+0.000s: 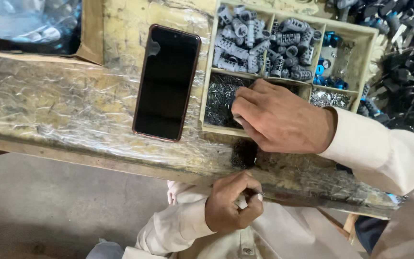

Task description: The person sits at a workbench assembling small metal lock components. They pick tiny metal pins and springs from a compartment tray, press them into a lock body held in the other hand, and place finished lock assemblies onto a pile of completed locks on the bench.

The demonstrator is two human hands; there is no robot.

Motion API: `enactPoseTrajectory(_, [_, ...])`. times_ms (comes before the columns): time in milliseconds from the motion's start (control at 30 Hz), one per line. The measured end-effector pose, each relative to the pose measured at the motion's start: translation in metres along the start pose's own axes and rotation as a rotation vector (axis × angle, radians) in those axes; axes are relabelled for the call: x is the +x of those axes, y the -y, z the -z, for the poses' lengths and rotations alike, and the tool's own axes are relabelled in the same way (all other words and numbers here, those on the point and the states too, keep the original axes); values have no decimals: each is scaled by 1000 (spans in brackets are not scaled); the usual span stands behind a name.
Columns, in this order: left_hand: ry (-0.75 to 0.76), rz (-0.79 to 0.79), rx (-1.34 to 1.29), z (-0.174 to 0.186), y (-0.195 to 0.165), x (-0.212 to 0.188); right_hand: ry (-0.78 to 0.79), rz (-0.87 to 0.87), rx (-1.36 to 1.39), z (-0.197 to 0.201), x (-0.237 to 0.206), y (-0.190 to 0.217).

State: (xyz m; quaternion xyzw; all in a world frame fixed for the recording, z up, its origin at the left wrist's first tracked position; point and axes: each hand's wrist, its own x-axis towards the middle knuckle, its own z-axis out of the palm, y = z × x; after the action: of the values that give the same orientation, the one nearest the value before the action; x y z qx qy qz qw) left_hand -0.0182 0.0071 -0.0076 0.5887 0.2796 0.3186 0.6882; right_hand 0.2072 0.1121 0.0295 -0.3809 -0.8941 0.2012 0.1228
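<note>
Right hand is reaching into the wooden divided tray on the plastic-wrapped counter, fingers curled and pinching among the small metal pins in the near-left compartment. Left hand is waiting below the counter edge, fingers closed around a small metal part. A dark smartphone is lying just beside the tray.

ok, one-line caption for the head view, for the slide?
Right hand reaches into a divided wooden tray of small metal pins; left hand pinches a small part.

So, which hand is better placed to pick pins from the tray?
Right: the right hand is at the pin compartment of the tray; the left hand is below the bench edge, pinching a small metal piece.
</note>
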Motion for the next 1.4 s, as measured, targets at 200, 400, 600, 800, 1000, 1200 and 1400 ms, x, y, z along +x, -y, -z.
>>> enactPoseTrajectory(200, [-71, -31, 61, -6, 5, -2, -100, -1, 9, 14, 12, 18])
enactPoseTrajectory(400, [-90, -29, -188, -2, -4, -12, -235, -184, 242, 57, -6, 91])
enactPoseTrajectory(600, [-27, 108, -468, -17, -7, -27, -586, -416, 443, -27, -96, 147])
enactPoseTrajectory(800, [10, 108, -296, -38, -10, -15, -718, -557, 223, -80, -126, 164])
enactPoseTrajectory(1000, [84, 185, -370, -43, -7, -15, -946, -521, 36, -87, -118, 161])
enactPoseTrajectory(1200, [60, 130, -266, -57, -2, -18, -991, -492, 103, -116, -142, 158])
enactPoseTrajectory(1400, [-39, 303, -517, -72, -4, -25, -875, -404, 90, -114, -161, 154])
